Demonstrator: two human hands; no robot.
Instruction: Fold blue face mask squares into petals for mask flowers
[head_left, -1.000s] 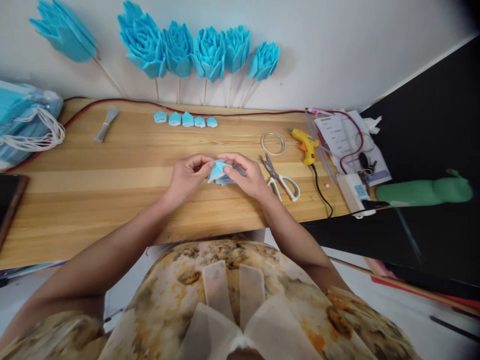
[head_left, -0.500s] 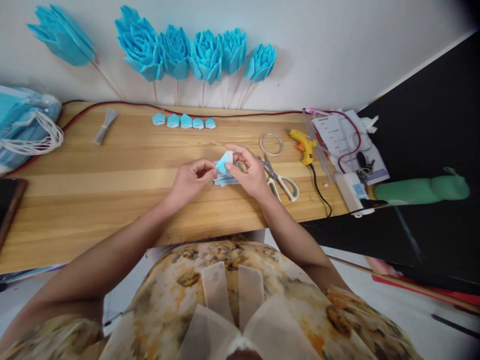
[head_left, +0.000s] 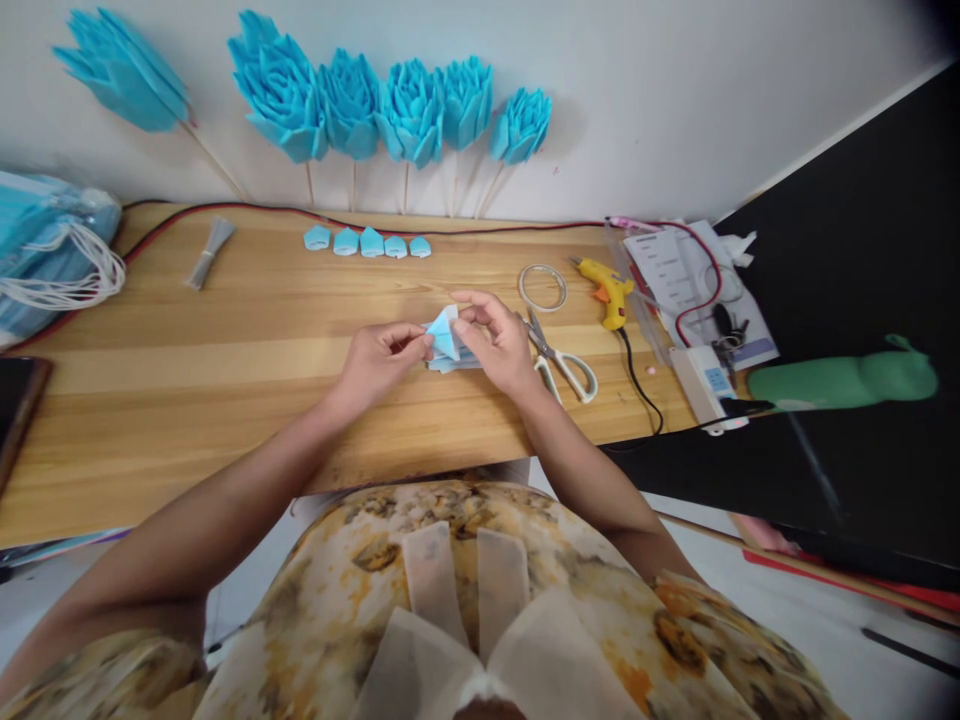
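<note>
Both my hands meet over the middle of the wooden table (head_left: 225,340). My left hand (head_left: 375,362) and my right hand (head_left: 499,345) pinch a small folded blue piece (head_left: 444,335) between fingertips, its pale underside turned partly up. Under it lies a small stack of blue pieces (head_left: 454,362), partly hidden by my right hand. A row of several finished folded blue petals (head_left: 369,242) lies near the table's far edge.
Blue flowers on sticks (head_left: 352,95) lean on the wall. Scissors (head_left: 562,358), a tape ring (head_left: 543,287) and a yellow glue gun (head_left: 607,290) lie right of my hands. A power strip (head_left: 705,385), papers, wire bundle (head_left: 210,250) and bagged blue masks (head_left: 45,250) sit at the sides.
The blue piece has been lifted off the stack and folded over between my fingers, now showing a pale side. My hands stayed in about the same place.
</note>
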